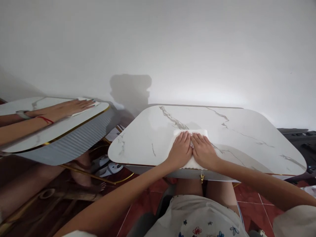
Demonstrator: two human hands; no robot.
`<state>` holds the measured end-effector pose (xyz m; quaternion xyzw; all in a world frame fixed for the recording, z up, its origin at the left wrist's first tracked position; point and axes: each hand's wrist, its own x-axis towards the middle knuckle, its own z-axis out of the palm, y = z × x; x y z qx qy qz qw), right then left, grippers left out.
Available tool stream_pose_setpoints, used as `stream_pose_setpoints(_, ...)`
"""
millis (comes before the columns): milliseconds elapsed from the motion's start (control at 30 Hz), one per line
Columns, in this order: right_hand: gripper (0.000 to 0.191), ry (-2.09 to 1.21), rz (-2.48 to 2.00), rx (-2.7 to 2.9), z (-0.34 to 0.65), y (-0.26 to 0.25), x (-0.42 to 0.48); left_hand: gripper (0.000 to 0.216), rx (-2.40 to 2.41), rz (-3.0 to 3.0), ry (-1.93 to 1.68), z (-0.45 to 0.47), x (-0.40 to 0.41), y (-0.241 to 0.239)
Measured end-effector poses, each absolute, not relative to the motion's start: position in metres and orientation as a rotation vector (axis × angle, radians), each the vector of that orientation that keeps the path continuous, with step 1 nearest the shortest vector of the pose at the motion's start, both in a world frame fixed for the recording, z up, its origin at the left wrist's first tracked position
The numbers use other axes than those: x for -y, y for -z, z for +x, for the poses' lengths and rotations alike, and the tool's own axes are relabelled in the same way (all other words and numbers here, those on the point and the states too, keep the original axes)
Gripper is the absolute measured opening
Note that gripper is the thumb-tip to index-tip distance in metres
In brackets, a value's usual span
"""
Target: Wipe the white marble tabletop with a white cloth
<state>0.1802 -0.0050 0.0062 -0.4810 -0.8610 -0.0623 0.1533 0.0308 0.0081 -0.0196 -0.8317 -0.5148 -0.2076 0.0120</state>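
Note:
My left hand (pixel 181 148) and my right hand (pixel 204 149) lie flat side by side on a white cloth (pixel 193 164), fingers stretched forward and held fairly straight. Beneath the cloth is a white marble-patterned tabletop (pixel 138 141) with rounded corners and grey veins. The cloth sits at the near edge of the top, in the middle, and its ribbed border reaches that edge. A small gold-coloured drawer pull (pixel 202 177) hangs just below my hands.
To the left, another person's hands (pixel 71 108) rest on a white cloth (pixel 85 111) on a similar marble-look table (pixel 34 138) with a fluted side. A white wall (pixel 187 49) stands behind both tables. Black objects (pixel 300 144) are at the right, and white clogs (pixel 111 169) on the floor.

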Motion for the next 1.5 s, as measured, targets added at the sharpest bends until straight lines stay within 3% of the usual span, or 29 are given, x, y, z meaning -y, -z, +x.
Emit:
stream_pose_setpoints(467, 0.049, 0.182, -1.471, 2.473, 0.189, -0.019, -0.163, 0.049, 1.506, -2.583, 0.656, 0.050, -0.182, 0.001)
stream_pose_setpoints(833, 0.051, 0.061, -1.445, 2.419, 0.183, -0.018, -0.247, 0.046, 1.541, -2.460, 0.759, 0.047, -0.263, 0.012)
stream_pose_setpoints(1133, 0.051, 0.038, -1.529, 2.362, 0.193, -0.015, -0.261, 0.046, 1.517, -2.479, 0.760, 0.059, -0.285, 0.011)
stream_pose_setpoints(1500, 0.052, 0.122, -1.732, 2.273, 0.216, -0.014, -0.209, 0.050, 1.296, -2.622, 0.678, 0.085, -0.257, 0.011)
